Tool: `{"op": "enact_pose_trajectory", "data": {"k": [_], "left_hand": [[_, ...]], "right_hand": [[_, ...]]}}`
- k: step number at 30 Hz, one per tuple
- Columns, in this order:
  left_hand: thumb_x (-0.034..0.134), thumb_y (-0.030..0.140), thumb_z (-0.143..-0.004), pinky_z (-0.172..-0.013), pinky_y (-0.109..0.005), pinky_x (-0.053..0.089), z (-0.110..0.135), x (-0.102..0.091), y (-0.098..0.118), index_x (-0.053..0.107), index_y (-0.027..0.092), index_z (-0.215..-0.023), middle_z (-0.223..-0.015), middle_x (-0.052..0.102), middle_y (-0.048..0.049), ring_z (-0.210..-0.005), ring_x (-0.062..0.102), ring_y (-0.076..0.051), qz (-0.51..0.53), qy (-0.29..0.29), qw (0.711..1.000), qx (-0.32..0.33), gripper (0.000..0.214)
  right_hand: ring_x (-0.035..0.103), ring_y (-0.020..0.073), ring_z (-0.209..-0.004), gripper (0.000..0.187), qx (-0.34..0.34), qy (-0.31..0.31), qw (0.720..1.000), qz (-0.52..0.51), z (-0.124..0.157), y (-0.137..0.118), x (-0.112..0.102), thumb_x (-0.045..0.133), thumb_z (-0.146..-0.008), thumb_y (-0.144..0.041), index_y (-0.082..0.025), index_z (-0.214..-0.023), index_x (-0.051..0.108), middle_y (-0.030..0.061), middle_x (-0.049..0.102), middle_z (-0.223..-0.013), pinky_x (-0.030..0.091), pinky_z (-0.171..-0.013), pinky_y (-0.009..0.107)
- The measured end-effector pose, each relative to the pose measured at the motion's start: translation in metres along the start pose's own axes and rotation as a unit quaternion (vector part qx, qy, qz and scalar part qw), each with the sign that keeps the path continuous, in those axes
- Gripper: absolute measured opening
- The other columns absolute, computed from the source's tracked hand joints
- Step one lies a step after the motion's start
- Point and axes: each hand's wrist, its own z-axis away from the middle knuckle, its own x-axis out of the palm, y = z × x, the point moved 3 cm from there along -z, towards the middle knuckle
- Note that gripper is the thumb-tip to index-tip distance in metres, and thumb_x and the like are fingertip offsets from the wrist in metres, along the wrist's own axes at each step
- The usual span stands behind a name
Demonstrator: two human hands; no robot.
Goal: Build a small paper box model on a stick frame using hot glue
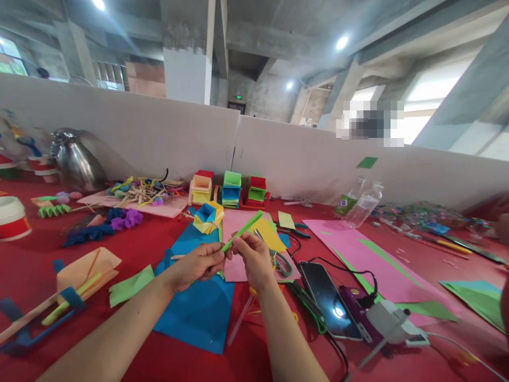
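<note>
Both my hands meet over the red table, pinching a thin rolled green paper tube [243,230] that slants up to the right. My left hand [199,263] grips its lower end with closed fingers. My right hand [253,257] pinches the tube just beside it. Under the hands lie a blue paper sheet [201,310] and a pink sheet [237,223]. A folded blue-and-yellow paper box [208,216] sits just beyond the hands.
Coloured paper boxes [231,189] stand at the back wall, by a board of craft sticks [139,195] and a metal kettle [75,162]. A phone [328,300] with cables, scissors [283,261], two water bottles [360,204] and large pink paper [358,254] lie right.
</note>
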Motion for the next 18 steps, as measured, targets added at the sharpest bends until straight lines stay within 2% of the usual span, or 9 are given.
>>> {"op": "enact_pose_trajectory", "data": {"k": [6, 10, 18], "left_hand": [[0.045, 0.038, -0.084, -0.035, -0.018, 0.013, 0.001, -0.003, -0.001, 0.049, 0.017, -0.086, -0.052, 0.034, 0.0072, -0.041, 0.021, -0.004, -0.022, -0.037, 0.999, -0.001, 0.022], [0.045, 0.039, -0.084, -0.036, -0.017, 0.013, 0.005, -0.008, 0.002, 0.049, 0.016, -0.090, -0.052, 0.034, 0.0071, -0.041, 0.020, -0.004, -0.028, -0.063, 0.997, -0.019, 0.023], [0.047, 0.041, -0.083, -0.036, -0.018, 0.012, 0.005, -0.010, 0.002, 0.050, 0.017, -0.091, -0.053, 0.034, 0.0069, -0.043, 0.019, -0.005, -0.036, -0.068, 0.996, -0.033, 0.026]], "right_hand": [[0.051, 0.0079, -0.052, 0.013, -0.004, 0.014, 1.000, 0.010, 0.001, -0.002, -0.003, 0.069, -0.067, -0.026, -0.016, -0.062, 0.062, -0.0023, 0.059, -0.055, 0.040, -0.055, 0.022], [0.050, 0.0075, -0.051, 0.011, -0.012, 0.026, 0.999, 0.014, 0.001, -0.005, -0.002, 0.071, -0.065, -0.026, -0.017, -0.069, 0.066, -0.0029, 0.060, -0.056, 0.040, -0.052, 0.021], [0.050, 0.0075, -0.048, 0.011, -0.007, 0.028, 0.999, 0.021, 0.001, -0.005, -0.002, 0.070, -0.066, -0.026, -0.016, -0.067, 0.067, -0.0020, 0.060, -0.051, 0.040, -0.050, 0.021]]}}
